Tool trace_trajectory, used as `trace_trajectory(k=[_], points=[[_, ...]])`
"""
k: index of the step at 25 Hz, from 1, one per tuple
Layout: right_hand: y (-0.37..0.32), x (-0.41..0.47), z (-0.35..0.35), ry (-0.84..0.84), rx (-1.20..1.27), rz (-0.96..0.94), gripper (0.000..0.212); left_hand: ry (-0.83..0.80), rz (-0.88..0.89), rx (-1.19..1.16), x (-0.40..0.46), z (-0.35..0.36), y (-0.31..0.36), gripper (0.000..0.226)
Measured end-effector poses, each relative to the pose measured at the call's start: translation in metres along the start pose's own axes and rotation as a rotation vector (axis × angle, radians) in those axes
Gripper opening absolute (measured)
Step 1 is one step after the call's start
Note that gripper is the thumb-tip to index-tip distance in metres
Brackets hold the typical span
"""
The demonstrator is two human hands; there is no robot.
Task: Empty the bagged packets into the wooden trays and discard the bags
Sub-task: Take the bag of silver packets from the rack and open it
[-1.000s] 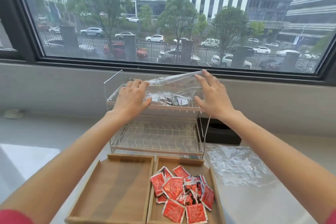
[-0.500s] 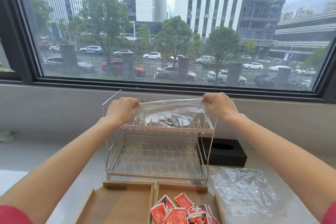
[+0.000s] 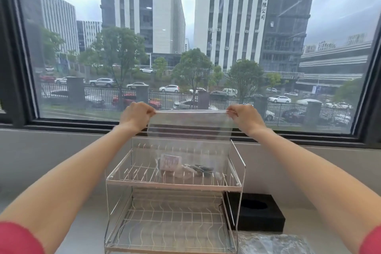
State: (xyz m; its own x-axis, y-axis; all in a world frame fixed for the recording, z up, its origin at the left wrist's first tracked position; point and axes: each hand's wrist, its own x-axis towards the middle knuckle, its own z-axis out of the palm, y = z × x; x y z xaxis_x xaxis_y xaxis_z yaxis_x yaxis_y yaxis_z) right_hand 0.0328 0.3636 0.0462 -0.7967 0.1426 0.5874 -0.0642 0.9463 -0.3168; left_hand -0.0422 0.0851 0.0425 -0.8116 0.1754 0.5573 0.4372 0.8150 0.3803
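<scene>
Here the left hand (image 3: 137,116) pinches the top left corner of the clear bag (image 3: 189,140) and the right hand (image 3: 244,118) pinches the top right corner, stretching its upper edge taut and level above the wire rack (image 3: 175,183), presumably so the bag hangs flat and clear of the prongs. The packets (image 3: 186,166) sag at the bag's bottom, just over the rack's upper shelf near its back edge. Open room lies above and toward the person; no wooden tray is identifiable; an empty bag (image 3: 272,244) lies at the rack's lower right, before the black box (image 3: 257,212).
</scene>
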Motion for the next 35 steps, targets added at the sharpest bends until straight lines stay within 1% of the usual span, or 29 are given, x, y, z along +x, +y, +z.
trace_trajectory(k=[3, 5, 8, 11, 13, 16, 20, 22, 24, 26, 28, 30, 33, 35], points=[[-0.008, 0.022, -0.008, 0.063, 0.05, 0.012, 0.02, 0.041, -0.082, -0.206, 0.023, -0.007, 0.003, 0.025], [-0.013, 0.033, -0.017, 0.087, 0.057, 0.003, 0.019, 0.06, -0.09, -0.309, 0.03, -0.013, 0.009, 0.026], [-0.017, 0.042, -0.034, 0.127, 0.036, -0.039, 0.018, 0.126, -0.017, -0.258, 0.035, -0.029, 0.018, 0.025], [-0.022, 0.045, -0.051, 0.182, 0.024, -0.085, 0.017, 0.18, 0.037, -0.303, 0.037, -0.047, 0.028, 0.026], [-0.025, 0.044, -0.061, 0.204, 0.03, -0.098, 0.017, 0.207, 0.076, -0.294, 0.035, -0.057, 0.034, 0.025], [-0.031, 0.032, -0.075, 0.249, 0.031, -0.148, 0.016, 0.201, 0.093, -0.333, 0.025, -0.073, 0.038, 0.027], [-0.033, 0.001, -0.088, 0.336, 0.087, -0.233, 0.018, 0.141, 0.064, -0.646, -0.005, -0.087, 0.034, 0.025], [-0.032, -0.019, -0.089, 0.352, 0.123, -0.244, 0.018, 0.113, 0.061, -0.722, -0.027, -0.088, 0.031, 0.022], [-0.031, -0.042, -0.083, 0.351, 0.196, -0.205, 0.017, 0.086, 0.053, -0.777, -0.052, -0.083, 0.029, 0.018], [-0.031, -0.068, -0.072, 0.359, 0.335, -0.123, 0.017, 0.074, 0.028, -0.892, -0.077, -0.076, 0.025, 0.011], [-0.031, -0.097, -0.056, 0.36, 0.448, -0.053, 0.016, 0.074, -0.011, -1.003, -0.103, -0.065, 0.02, 0.009], [-0.03, -0.127, -0.038, 0.341, 0.526, 0.0, 0.016, 0.075, -0.031, -1.049, -0.13, -0.05, 0.011, 0.009], [-0.027, -0.171, -0.012, 0.314, 0.641, 0.077, 0.027, 0.1, -0.055, -1.117, -0.171, -0.024, -0.004, 0.015], [-0.026, -0.196, 0.006, 0.254, 0.668, 0.117, 0.033, 0.097, -0.081, -1.146, -0.195, -0.008, -0.016, 0.016]])
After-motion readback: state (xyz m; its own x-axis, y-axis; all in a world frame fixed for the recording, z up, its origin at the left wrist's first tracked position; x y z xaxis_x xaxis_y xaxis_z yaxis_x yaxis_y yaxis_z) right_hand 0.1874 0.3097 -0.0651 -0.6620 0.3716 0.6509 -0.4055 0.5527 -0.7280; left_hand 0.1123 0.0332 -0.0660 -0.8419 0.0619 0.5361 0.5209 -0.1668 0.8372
